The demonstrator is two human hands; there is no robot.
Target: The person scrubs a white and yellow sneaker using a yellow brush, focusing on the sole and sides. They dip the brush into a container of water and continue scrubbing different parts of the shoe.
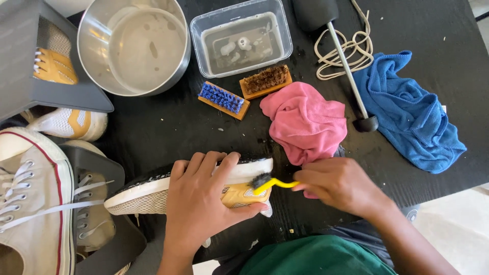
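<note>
My left hand (201, 196) grips a white and mustard sneaker (153, 191) lying on its side at the near edge of the black table (168, 127). The fingers wrap over the sole. My right hand (341, 184) holds a small yellow-handled brush (267, 183) whose dark bristles touch the white sole edge near the heel. A pink cloth (305, 122) lies just beyond my right hand.
A steel bowl (135, 46) and a clear tub of cloudy water (242, 40) stand at the back. Blue-bristled brush (224, 99), brown brush (266, 80), blue cloth (407, 112), shoe tree (346, 66) and laces (346, 51) lie around. More shoes (35, 193) sit left.
</note>
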